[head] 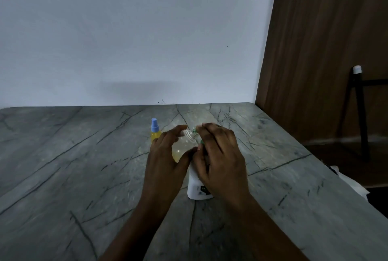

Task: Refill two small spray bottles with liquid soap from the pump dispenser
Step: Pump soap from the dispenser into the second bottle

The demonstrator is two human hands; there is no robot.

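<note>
l hand grips open bottle above counter, long axis tilted, threaded neck pointing up-right at the pump spout. r hand curled over the top of white dispenser. capped bottle upright, just behind-left.

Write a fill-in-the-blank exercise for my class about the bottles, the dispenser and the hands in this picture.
1. The spray bottle standing alone on the counter has a ____ cap.
2. The left hand grips a clear bottle holding pale ____ liquid.
3. The dispenser under the right hand has a ____ body.
Missing words: blue; yellow; white.
</note>
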